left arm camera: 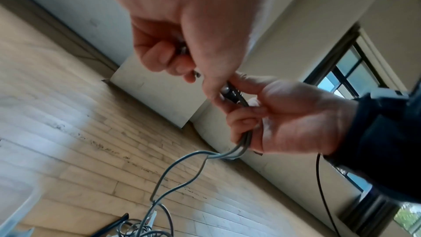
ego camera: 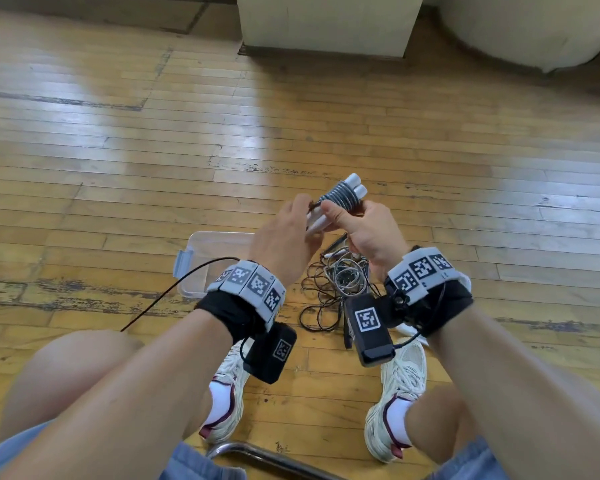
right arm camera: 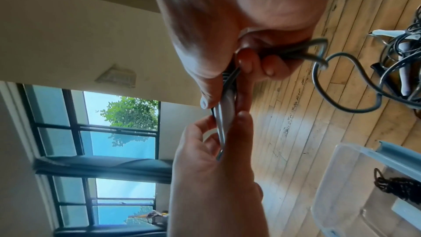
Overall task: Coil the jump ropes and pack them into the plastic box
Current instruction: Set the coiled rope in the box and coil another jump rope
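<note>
In the head view my two hands hold a pair of white jump rope handles (ego camera: 355, 187) above the floor, side by side, with grey cord (ego camera: 338, 195) wound tightly round their middle. My left hand (ego camera: 302, 216) grips the handles' near ends. My right hand (ego camera: 340, 216) pinches the wound cord, and its curled fingers hold the loose grey cord (left arm camera: 244, 139), which trails down to the floor. The clear plastic box (ego camera: 187, 261) stands open on the floor under my left wrist. A coiled black rope (right arm camera: 401, 186) lies inside the box (right arm camera: 337, 177).
A tangled pile of black and grey ropes (ego camera: 336, 282) lies on the wooden floor just right of the box, in front of my white trainers (ego camera: 400, 393). A cream pillar base (ego camera: 326, 26) stands at the back. A metal chair bar (ego camera: 274, 459) runs below my knees.
</note>
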Demonstrator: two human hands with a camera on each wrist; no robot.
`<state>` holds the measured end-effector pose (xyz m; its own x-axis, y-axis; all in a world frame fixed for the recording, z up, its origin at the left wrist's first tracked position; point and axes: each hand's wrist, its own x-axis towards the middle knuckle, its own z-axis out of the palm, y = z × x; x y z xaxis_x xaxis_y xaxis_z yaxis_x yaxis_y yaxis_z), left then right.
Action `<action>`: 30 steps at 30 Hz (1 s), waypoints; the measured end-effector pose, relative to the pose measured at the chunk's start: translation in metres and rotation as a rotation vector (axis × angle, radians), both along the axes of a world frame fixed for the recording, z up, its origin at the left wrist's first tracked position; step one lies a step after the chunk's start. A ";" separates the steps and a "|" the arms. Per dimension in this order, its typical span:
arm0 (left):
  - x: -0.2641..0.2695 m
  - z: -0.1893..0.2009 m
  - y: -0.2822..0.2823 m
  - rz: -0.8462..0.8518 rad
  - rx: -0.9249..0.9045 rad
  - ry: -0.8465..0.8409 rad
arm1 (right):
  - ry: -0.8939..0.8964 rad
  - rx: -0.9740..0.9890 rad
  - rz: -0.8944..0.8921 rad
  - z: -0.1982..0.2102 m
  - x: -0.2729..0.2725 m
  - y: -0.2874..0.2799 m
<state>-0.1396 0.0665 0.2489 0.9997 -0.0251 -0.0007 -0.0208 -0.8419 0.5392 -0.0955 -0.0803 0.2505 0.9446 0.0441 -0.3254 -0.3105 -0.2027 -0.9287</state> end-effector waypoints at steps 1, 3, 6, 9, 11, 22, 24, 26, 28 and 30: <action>0.001 0.000 0.001 0.002 0.008 -0.054 | 0.016 0.012 0.019 0.001 0.001 0.000; 0.001 0.002 0.002 0.004 0.027 -0.116 | 0.042 0.049 0.059 0.004 0.004 -0.001; 0.002 0.002 0.005 0.035 0.040 -0.100 | 0.060 0.058 0.160 0.007 0.006 -0.003; 0.004 0.003 0.010 0.069 0.022 -0.068 | 0.077 0.066 0.251 0.010 0.007 -0.005; 0.004 0.004 0.011 0.077 0.009 -0.046 | 0.072 0.073 0.285 0.012 0.007 -0.008; 0.009 0.003 0.005 0.206 -0.301 0.045 | 0.201 0.260 0.182 0.010 0.007 -0.003; 0.010 0.003 0.005 0.242 -0.546 0.112 | 0.217 0.297 0.163 0.012 0.008 -0.002; 0.009 0.006 0.003 0.273 -0.875 0.239 | 0.218 0.317 0.138 0.012 0.008 -0.002; 0.006 0.014 0.001 0.261 -1.144 0.379 | 0.210 0.307 0.121 0.012 0.008 0.000; 0.004 0.021 0.001 0.243 -1.344 0.492 | 0.186 0.318 0.116 0.013 0.008 0.002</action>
<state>-0.1353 0.0676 0.2702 0.8848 -0.1161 -0.4513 0.4623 0.3399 0.8190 -0.0877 -0.0786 0.2630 0.8535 0.2738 -0.4433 -0.4712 0.0425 -0.8810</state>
